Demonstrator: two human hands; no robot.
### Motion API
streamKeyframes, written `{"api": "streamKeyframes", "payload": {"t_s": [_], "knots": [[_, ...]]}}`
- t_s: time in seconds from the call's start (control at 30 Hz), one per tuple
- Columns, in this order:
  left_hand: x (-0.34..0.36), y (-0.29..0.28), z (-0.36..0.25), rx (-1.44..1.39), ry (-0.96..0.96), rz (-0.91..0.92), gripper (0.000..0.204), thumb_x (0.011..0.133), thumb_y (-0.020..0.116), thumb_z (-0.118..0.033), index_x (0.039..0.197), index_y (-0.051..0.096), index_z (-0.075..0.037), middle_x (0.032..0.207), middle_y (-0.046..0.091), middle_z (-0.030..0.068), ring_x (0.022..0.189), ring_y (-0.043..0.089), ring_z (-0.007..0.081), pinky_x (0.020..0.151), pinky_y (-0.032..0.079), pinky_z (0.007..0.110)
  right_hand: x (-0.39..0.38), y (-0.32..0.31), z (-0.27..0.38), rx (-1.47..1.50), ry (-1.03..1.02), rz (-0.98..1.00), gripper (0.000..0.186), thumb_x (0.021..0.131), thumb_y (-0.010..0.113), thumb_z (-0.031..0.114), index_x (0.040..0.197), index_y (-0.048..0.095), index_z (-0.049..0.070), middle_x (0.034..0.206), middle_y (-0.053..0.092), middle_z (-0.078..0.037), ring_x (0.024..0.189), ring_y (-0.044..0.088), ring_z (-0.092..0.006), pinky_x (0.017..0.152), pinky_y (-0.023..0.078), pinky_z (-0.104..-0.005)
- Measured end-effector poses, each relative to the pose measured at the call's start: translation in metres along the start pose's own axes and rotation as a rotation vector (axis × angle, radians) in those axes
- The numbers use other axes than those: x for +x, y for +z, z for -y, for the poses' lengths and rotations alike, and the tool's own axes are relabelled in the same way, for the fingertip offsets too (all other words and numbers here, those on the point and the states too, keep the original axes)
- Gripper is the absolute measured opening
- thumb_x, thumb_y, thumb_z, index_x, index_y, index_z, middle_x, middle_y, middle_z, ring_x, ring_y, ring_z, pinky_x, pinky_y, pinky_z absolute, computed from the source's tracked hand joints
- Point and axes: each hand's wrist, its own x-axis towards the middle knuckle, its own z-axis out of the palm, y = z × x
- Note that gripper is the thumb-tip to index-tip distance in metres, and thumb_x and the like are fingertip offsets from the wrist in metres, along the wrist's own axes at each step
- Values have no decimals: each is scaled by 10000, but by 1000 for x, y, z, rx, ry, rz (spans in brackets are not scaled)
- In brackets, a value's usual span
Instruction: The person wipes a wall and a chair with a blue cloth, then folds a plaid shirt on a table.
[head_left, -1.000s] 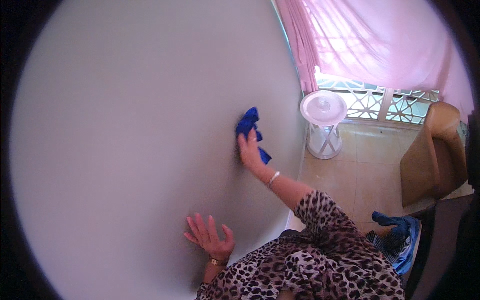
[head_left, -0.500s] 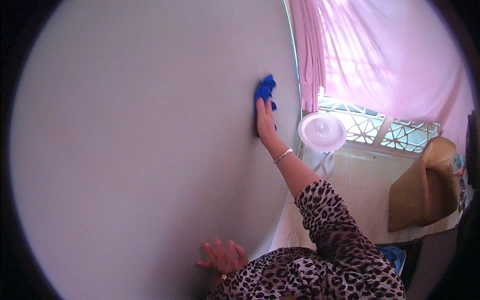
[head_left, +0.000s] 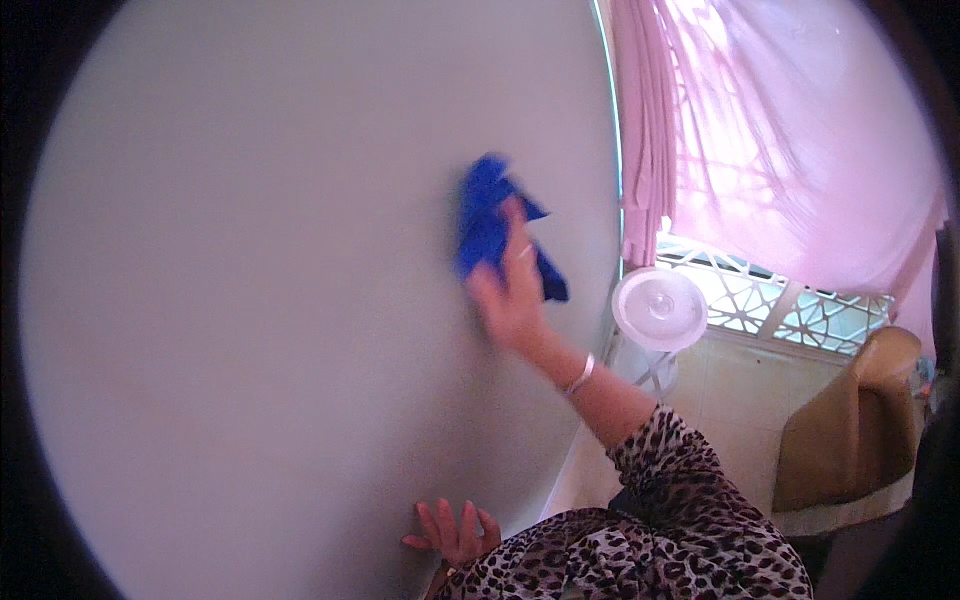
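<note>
Cloth (head_left: 483,235) sits at the wall (head_left: 250,300) beneath the right hand (head_left: 510,300); blur hides whether that grip pinches it. The left hand's (head_left: 455,535) grip is spread, lower down. The cloth looks light, limp, unbreakable, best held mid-fold. Its long axis runs roughly up-down, loose corners pointing right.

The right hand (head_left: 514,298) is near the middle of the frame, its fingers (head_left: 515,228) pointing upward and a little blurred; the right forearm (head_left: 612,402) slopes down toward the lower right. The left hand (head_left: 460,540), at the bottom centre, has its fingers (head_left: 447,518) spread apart.
</note>
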Motion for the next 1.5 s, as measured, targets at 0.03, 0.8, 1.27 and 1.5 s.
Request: {"api": "streamKeyframes", "payload": {"t_s": [0.03,0.8,1.27,1.5], "knots": [[-2,-1,-1,19,-7,37,431,803,637,-241,1191,603,-55,1387,517,258,1363,361,537,1135,-71,683,18,-9,-28,47,221,-71,673,961,563,299,1480,311,-47,1559,286,-245,1462,241,-392,1185,176,-478],[167,72,-87,193,-312,111,641,732,635,-152,1360,524,-83,1533,323,260,1444,197,523,1127,41,694,77,-44,-91,-189,13,-18,693,962,568,326,1496,297,-22,1570,239,-263,1467,197,-408,1155,188,-543],[173,131,-110,611,-222,101,600,805,616,-265,1372,542,-84,1542,311,272,1442,184,535,1146,40,666,262,-82,-155,-60,-120,-116,686,949,562,407,1480,364,20,1555,329,-190,1451,250,-402,1153,202,-539],[163,122,-110,650,-235,147,583,864,574,-299,1396,501,-72,1544,294,287,1438,175,549,1135,58,685,119,-75,-113,-48,-242,221,670,888,621,339,1501,389,200,1616,181,-204,1488,132,-436,1120,117,-645]]}}
